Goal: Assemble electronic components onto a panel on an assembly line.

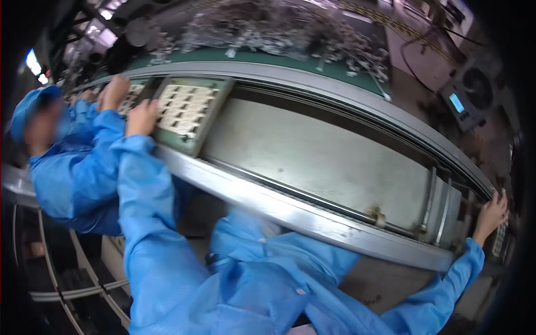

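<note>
Closest in: wearer's blue smock (262, 273), then the near rail (312, 215), bare smooth metal, running left to right across the front.

Right hand (491, 218) is far out past the rail's right end, fingers look spread, beside a pale gridded thing (500, 240). Can't tell if they touch; too dark and cut off out there.

Left hand (142, 118) is at the left edge of the tray (213, 111), fingers bent. Can't tell if it pinches the frame or just rests on it.

Tray sits at the left part of the line, spanning the gap between near and far rails. Green frame, rows of pale pieces (187, 106) inside. My read: frame is stiff, moderate weight, should slide easily on the rails. Pieces look light, maybe loose, so no tilting or knocks. Take the frame by its side edges, fingers off the pieces.

Left of it: second tray (144, 88), co-worker's hand (114, 94) next to it. Mind fingers between the two frames.

Right of the tray: flat metal plate (324, 151) between the rails. Beyond: far rail (312, 81), green counter (206, 54) piled with white parts (251, 30).
</note>
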`<act>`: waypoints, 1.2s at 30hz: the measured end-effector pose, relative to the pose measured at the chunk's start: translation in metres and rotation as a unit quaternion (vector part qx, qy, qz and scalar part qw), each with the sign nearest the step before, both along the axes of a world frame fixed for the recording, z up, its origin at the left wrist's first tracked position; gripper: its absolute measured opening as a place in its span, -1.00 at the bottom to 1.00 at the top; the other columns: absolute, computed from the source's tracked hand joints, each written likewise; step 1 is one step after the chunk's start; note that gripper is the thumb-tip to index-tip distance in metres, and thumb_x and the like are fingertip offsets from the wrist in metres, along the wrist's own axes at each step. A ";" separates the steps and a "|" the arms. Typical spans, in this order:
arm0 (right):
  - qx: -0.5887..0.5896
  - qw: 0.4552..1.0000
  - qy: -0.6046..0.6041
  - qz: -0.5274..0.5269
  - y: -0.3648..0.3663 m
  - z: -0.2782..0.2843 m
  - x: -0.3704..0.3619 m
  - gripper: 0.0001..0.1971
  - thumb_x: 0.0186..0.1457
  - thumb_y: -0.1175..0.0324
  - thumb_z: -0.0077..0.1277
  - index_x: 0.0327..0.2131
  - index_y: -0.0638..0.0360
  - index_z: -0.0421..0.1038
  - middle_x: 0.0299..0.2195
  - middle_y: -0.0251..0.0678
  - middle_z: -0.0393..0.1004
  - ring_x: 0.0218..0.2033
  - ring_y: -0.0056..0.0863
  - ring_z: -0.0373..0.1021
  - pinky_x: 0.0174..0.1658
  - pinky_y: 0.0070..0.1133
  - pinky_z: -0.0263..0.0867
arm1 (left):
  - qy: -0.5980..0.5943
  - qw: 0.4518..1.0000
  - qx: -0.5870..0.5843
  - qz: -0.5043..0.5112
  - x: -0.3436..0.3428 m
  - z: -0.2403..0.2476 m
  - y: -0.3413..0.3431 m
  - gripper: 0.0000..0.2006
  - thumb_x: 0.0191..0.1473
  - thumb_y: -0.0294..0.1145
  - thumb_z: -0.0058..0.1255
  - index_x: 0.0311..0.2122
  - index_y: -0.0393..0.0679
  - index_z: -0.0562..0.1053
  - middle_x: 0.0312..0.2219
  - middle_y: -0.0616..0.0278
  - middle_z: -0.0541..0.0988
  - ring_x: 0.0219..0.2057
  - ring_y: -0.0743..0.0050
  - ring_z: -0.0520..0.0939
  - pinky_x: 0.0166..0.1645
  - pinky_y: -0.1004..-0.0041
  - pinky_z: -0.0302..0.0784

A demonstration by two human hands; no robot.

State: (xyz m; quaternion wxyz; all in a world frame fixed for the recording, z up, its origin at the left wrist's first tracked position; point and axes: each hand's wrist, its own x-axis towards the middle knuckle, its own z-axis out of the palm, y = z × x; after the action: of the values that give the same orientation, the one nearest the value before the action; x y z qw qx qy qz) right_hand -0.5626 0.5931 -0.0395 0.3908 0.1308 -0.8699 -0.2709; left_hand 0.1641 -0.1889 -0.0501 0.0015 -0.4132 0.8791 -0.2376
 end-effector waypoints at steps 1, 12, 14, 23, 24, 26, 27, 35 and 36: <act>-0.017 0.996 0.015 0.091 -0.021 0.006 0.006 -0.50 0.14 0.47 -0.02 0.13 -0.30 0.42 0.30 -0.47 0.29 0.31 -0.38 0.22 0.33 -0.19 0.09 | -0.010 0.998 0.014 0.055 -0.008 -0.005 0.003 -0.70 0.34 -0.14 -0.17 -0.07 -0.11 0.48 -0.02 -0.10 0.60 -0.13 -0.17 0.67 -0.04 -0.08 0.57; -0.165 0.845 -0.068 0.504 -0.316 0.059 0.212 -0.63 0.03 0.64 -0.01 -0.13 -0.07 0.55 0.21 -0.36 0.35 0.31 -0.28 0.20 0.40 -0.15 -0.09 | 0.293 0.931 0.144 0.162 -0.040 0.033 0.038 -0.36 0.32 0.20 -0.37 -0.10 -0.14 0.63 -0.09 -0.20 0.62 0.04 -0.35 0.52 0.17 -0.11 0.38; -0.167 0.845 -0.075 0.503 -0.330 0.060 0.220 -0.64 0.03 0.64 -0.02 -0.15 -0.05 0.55 0.21 -0.36 0.35 0.30 -0.28 0.20 0.40 -0.15 -0.09 | 0.335 0.919 0.183 0.093 -0.055 0.043 0.062 -0.43 0.31 0.09 -0.26 -0.19 -0.21 0.63 -0.24 -0.23 0.63 -0.13 -0.36 0.59 0.08 -0.05 0.44; -0.157 0.848 -0.133 0.489 -0.379 0.054 0.246 -0.74 0.08 0.60 -0.03 -0.19 0.03 0.51 0.16 -0.27 0.38 0.27 -0.22 0.24 0.39 -0.17 -0.06 | 0.318 0.859 0.363 -0.171 -0.117 0.060 0.141 -0.68 0.23 -0.15 -0.02 -0.13 -0.13 0.63 -0.32 -0.05 0.69 -0.18 -0.19 0.64 -0.02 0.00 0.52; -0.159 0.848 -0.134 0.487 -0.380 0.050 0.246 -0.74 0.08 0.60 -0.03 -0.19 0.03 0.51 0.16 -0.27 0.38 0.27 -0.22 0.24 0.39 -0.17 -0.06 | 0.308 0.844 0.390 -0.199 -0.125 0.062 0.139 -0.69 0.22 -0.14 -0.01 -0.15 -0.13 0.63 -0.33 -0.04 0.69 -0.21 -0.18 0.65 -0.04 -0.01 0.52; -0.135 0.855 -0.182 0.466 -0.373 0.041 0.239 -0.74 0.07 0.60 -0.01 -0.20 0.03 0.51 0.11 -0.27 0.40 0.24 -0.23 0.26 0.37 -0.17 -0.04 | 0.239 0.880 0.358 -0.200 -0.154 0.067 0.136 -0.71 0.18 -0.15 0.04 -0.17 -0.13 0.62 -0.34 -0.04 0.69 -0.23 -0.16 0.65 -0.07 0.00 0.55; -0.129 0.856 -0.194 0.462 -0.378 0.036 0.245 -0.73 0.03 0.59 0.01 -0.19 0.04 0.52 0.07 -0.26 0.44 0.17 -0.21 0.32 0.30 -0.18 0.06 | 0.216 0.903 0.283 -0.241 -0.169 0.074 0.132 -0.73 0.12 -0.18 0.08 -0.19 -0.11 0.62 -0.36 -0.05 0.68 -0.21 -0.12 0.66 -0.07 0.04 0.57; -0.121 0.791 -0.356 0.483 -0.484 0.045 0.256 -0.73 0.19 0.32 0.06 -0.03 0.02 0.49 -0.16 -0.25 0.45 -0.02 -0.19 0.39 0.01 -0.29 0.23 | 0.169 0.900 0.239 -0.324 -0.277 0.074 0.074 -0.72 0.09 -0.22 0.14 -0.09 -0.05 0.58 -0.19 0.11 0.66 -0.13 0.02 0.67 -0.08 0.08 0.60; -0.120 0.787 -0.358 0.488 -0.494 0.044 0.263 -0.73 0.18 0.32 0.06 -0.04 0.02 0.49 -0.16 -0.26 0.45 -0.02 -0.21 0.39 0.02 -0.30 0.22 | 0.158 0.909 0.207 -0.325 -0.286 0.067 0.070 -0.72 0.10 -0.19 0.15 -0.11 -0.06 0.56 -0.20 0.13 0.65 -0.14 0.03 0.67 -0.09 0.09 0.61</act>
State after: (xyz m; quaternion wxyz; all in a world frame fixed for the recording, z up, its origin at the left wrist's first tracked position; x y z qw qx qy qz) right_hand -0.2998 0.0990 0.0049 0.1441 0.5774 -0.7932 0.1288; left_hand -0.1220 -0.1193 0.0171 -0.1293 -0.1270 0.9830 0.0303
